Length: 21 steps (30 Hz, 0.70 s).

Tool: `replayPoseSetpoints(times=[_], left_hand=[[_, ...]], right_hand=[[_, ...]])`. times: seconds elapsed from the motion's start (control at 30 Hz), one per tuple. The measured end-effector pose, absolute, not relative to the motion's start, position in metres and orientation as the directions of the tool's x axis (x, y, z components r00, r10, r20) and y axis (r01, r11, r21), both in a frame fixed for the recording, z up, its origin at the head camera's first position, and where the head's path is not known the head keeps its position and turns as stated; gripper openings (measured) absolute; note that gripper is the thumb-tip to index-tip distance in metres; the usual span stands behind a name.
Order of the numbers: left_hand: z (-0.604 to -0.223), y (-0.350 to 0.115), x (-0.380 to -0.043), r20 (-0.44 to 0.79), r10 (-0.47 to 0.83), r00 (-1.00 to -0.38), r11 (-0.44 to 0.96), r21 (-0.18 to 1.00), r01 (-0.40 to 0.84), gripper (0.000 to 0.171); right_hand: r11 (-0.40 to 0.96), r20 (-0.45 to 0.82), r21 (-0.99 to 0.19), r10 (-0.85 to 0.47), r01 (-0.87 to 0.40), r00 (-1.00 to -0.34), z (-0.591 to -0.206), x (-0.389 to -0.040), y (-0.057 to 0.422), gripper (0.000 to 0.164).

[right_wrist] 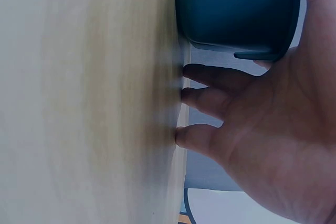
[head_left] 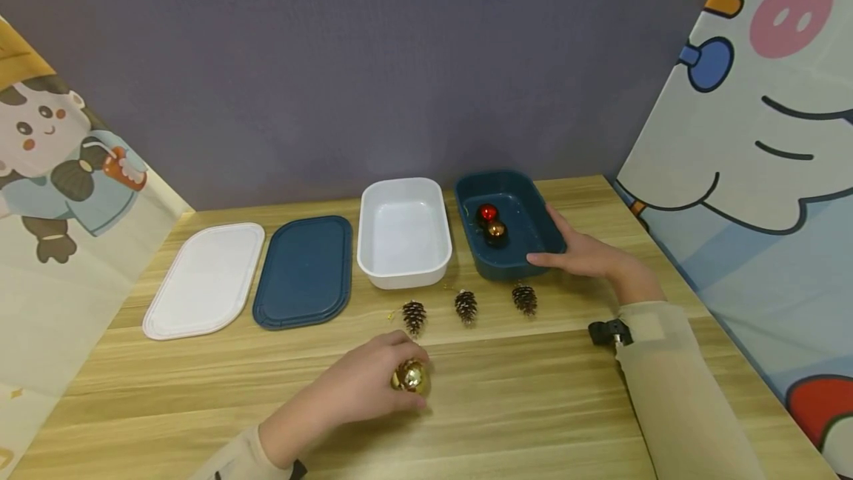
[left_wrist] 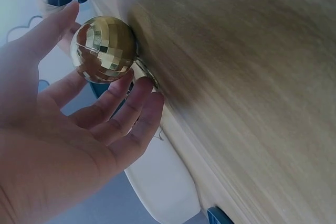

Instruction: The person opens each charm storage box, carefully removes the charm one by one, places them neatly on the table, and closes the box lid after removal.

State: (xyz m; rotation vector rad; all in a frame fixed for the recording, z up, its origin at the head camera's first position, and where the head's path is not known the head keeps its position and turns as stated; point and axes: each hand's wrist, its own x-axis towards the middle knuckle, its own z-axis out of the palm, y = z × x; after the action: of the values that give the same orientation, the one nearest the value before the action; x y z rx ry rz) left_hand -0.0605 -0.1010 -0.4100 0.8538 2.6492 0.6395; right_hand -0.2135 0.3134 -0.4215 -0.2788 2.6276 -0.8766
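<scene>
My left hand (head_left: 373,380) holds a shiny gold disco-ball ornament (head_left: 409,375) low over the near middle of the table. In the left wrist view the mirrored ball (left_wrist: 103,50) sits between thumb and curled fingers. At the right, my right hand (head_left: 586,254) grips the near right corner of a dark blue container (head_left: 496,270), the thumb lying over its rim. Its other fingers (right_wrist: 202,139) reach down beside the container's wall to the tabletop. Inside that container lie a red ball (head_left: 489,212) and a bronze-gold ball (head_left: 496,230).
Left of the blue container stands a white container (head_left: 404,243). Farther left lie a dark blue lid (head_left: 303,271) and a white lid (head_left: 205,280). Three pinecones (head_left: 414,316) sit in a row in front of the containers. A grey wall (head_left: 400,65) rises behind the table.
</scene>
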Motion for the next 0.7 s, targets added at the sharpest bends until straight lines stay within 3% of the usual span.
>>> replayPoseSetpoints(times=[0.7], left_hand=[[-0.389, -0.096, -0.074, -0.151, 0.622, -0.769, 0.731, 0.465, 0.5, 0.056]], right_hand=[[0.783, -0.268, -0.617, -0.304, -0.079, -0.914, -0.421, -0.214, 0.313, 0.122]])
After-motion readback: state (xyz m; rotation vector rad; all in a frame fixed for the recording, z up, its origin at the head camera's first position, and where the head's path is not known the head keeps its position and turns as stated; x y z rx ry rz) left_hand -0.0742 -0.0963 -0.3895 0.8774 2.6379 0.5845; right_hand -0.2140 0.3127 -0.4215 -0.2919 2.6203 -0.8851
